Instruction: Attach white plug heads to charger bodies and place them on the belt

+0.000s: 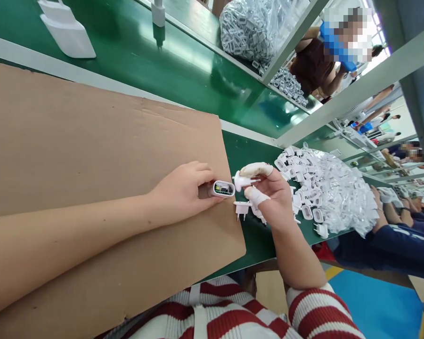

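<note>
My left hand [182,190] rests on the brown cardboard sheet [92,155] and grips a small white charger housing [223,189], whose open end shows the circuit inside. My right hand [272,193], with finger cots on thumb and forefinger, pinches a white plug cap with two prongs [243,180] just to the right of that open end, not touching it. More plug caps [257,213] sit tucked in the right palm. Another plug cap [241,208] lies at the cardboard's edge below the hands.
A heap of white plug caps [332,193] covers the green bench to the right. White charger bodies [69,30] stand on the green conveyor [169,61]. A bag of white parts [254,26] sits behind a metal frame [339,101]. Another person [325,61] and a seated worker's legs [392,245] are nearby.
</note>
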The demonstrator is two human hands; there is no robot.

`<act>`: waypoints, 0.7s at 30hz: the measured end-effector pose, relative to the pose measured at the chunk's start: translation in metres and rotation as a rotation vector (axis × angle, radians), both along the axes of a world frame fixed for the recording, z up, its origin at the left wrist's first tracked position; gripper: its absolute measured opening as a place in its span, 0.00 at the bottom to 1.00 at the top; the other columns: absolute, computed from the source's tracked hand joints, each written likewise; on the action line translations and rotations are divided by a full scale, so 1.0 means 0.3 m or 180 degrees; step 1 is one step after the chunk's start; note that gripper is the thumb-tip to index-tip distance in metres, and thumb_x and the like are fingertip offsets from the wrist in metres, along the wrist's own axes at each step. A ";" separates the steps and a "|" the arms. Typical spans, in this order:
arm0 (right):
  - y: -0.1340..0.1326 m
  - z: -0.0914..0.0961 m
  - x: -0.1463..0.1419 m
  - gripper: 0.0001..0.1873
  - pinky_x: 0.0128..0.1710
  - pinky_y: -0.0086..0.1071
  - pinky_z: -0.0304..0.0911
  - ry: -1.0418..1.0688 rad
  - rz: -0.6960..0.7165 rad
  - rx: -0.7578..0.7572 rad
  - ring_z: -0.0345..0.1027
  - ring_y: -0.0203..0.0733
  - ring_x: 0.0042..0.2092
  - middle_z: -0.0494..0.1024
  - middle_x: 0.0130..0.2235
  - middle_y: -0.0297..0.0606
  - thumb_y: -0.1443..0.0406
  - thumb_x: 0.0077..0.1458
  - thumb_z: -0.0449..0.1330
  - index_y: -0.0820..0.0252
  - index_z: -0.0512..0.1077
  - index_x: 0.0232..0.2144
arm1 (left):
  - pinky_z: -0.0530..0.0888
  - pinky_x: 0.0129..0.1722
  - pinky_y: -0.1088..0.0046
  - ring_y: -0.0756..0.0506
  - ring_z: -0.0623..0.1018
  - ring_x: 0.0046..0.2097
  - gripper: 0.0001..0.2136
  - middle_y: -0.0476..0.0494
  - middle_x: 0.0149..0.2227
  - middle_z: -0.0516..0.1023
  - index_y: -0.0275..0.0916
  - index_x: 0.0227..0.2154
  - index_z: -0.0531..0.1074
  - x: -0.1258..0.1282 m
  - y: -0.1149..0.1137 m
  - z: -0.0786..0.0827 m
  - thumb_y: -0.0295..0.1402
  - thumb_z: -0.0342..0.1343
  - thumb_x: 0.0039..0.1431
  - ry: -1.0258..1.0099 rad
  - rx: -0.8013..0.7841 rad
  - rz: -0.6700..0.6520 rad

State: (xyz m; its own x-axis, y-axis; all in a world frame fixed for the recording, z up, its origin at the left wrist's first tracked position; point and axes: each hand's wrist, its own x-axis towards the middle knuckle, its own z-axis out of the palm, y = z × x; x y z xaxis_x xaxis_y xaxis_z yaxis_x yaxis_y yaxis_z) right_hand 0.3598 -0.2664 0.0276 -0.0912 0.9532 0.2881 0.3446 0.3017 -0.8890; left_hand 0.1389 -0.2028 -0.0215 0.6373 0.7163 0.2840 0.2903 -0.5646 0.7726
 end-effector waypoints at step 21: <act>-0.019 0.001 -0.041 0.12 0.39 0.37 0.75 -0.1873 -0.0301 0.1159 0.78 0.43 0.41 0.84 0.41 0.38 0.65 0.65 0.64 0.50 0.80 0.50 | 0.71 0.40 0.64 0.40 0.77 0.41 0.14 0.42 0.37 0.80 0.42 0.37 0.83 0.009 0.008 -0.011 0.48 0.62 0.63 -0.0017 0.0073 0.0006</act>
State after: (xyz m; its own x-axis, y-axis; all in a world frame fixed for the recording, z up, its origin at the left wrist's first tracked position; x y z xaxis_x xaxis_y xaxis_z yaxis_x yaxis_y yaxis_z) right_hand 0.3476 -0.2722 0.0278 -0.2514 0.8169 0.5191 0.7774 0.4899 -0.3945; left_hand 0.1417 -0.2005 -0.0248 0.6345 0.7107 0.3037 0.2873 -0.5817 0.7610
